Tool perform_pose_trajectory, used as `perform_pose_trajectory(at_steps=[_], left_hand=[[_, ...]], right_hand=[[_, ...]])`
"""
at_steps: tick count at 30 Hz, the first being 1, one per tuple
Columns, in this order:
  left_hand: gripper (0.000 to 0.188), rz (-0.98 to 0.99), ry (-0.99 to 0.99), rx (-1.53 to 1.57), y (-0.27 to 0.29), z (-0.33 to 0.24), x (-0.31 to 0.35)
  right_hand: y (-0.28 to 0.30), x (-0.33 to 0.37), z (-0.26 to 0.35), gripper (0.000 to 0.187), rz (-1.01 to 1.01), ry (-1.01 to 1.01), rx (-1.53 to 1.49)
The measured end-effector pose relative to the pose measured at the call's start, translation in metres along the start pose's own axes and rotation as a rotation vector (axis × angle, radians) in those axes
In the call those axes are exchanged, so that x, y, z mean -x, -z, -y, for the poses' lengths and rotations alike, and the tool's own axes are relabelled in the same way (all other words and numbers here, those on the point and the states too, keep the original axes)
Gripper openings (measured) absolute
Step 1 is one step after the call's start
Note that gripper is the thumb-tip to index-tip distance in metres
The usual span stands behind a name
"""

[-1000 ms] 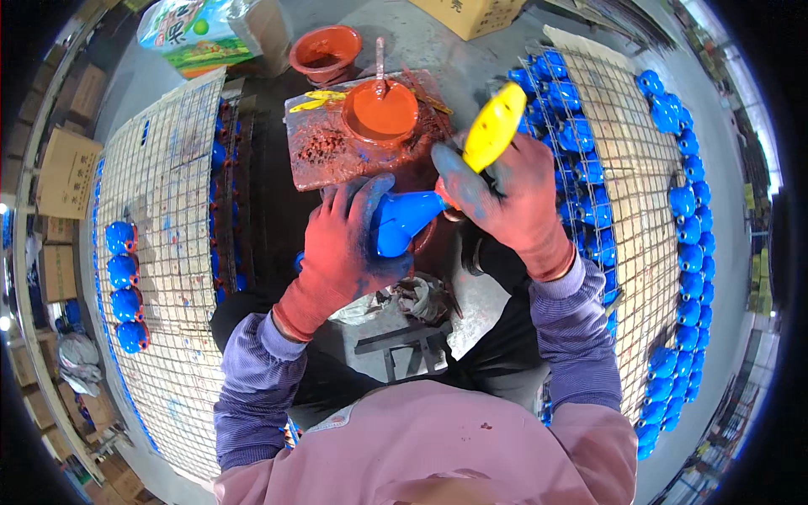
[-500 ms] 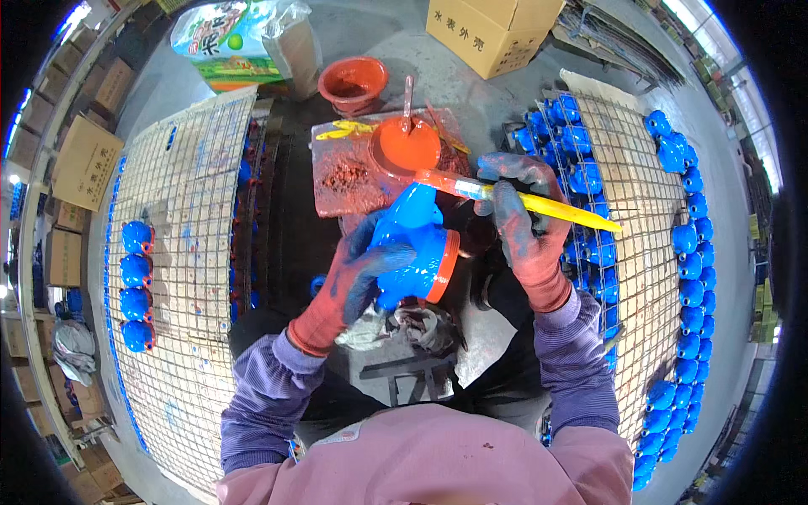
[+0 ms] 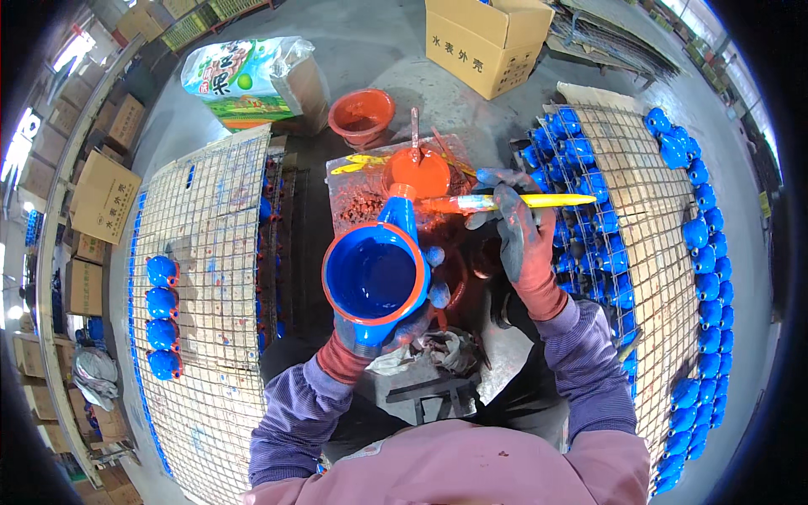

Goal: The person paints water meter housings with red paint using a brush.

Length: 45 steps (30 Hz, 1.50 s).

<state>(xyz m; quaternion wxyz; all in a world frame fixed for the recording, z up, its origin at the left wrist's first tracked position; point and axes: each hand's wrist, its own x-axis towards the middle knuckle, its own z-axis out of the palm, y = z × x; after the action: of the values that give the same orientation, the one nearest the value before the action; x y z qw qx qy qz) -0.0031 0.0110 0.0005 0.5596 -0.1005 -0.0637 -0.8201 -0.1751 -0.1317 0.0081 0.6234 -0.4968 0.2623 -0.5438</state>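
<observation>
My left hand (image 3: 396,332), in a dark-coated red glove, is closed around a blue-painted round housing (image 3: 418,237) from below and its right side. Its wide opening faces up, with a red-orange rim and a glossy blue inside; a spout with a red end points away from me. My right hand (image 3: 526,231), gloved alike, pinches a paintbrush (image 3: 549,201) with a yellow handle. The brush lies nearly level, its red bristles pointing left, beside the spout's red end. Just beyond is a bowl of red-orange paint (image 3: 431,174) with a stick standing in it.
A paint-stained board (image 3: 343,195) under the bowl carries yellow-handled tools (image 3: 360,162). A red basin (image 3: 362,116) stands behind. Wire mesh racks (image 3: 210,219) flank me, with several blue housings (image 3: 162,303) on the left and more (image 3: 709,290) on the right. A cardboard box (image 3: 480,52) is at the back.
My left hand has turned the housing from its side so the wide opening faces up, spout away from me. The brush has swung closer to level. The whole view has shifted slightly.
</observation>
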Motion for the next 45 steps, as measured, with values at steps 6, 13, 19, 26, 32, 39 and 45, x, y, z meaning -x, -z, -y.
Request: perform_pose_trajectory(at_steps=[6, 13, 19, 26, 32, 39, 45], left_hand=[[0.084, -0.534, -0.399, -0.251, -0.026, -0.009, -0.003], [0.094, -0.32, -0.496, -0.488, -0.043, -0.043, 0.007], [0.079, -0.311, -0.064, -0.45, -0.023, -0.008, 0.011], [0.062, -0.626, -0.099, -1.294, -0.018, 0.01, 0.001], [0.067, -0.386, -0.32, -2.198, -0.003, 0.022, -0.008], [0.067, -0.164, -0.264, -2.491, 0.001, 0.02, -0.011], [0.068, -0.268, -0.207, -2.45, 0.006, 0.014, -0.01]], right_hand=[[0.002, -0.016, 0.02, 0.033, 0.019, 0.062, 0.069], [0.007, -0.025, 0.013, 0.039, -0.059, -0.065, -0.411], [0.01, -0.022, 0.019, 0.033, 0.04, -0.045, 0.007], [0.009, -0.018, 0.026, 0.026, 0.106, 0.065, 0.486], [0.01, -0.019, 0.018, 0.035, 0.341, 0.004, 1.129], [-0.002, -0.011, 0.026, 0.041, 0.37, 0.068, 1.046], [-0.009, -0.004, 0.035, 0.023, 0.419, 0.451, 1.042]])
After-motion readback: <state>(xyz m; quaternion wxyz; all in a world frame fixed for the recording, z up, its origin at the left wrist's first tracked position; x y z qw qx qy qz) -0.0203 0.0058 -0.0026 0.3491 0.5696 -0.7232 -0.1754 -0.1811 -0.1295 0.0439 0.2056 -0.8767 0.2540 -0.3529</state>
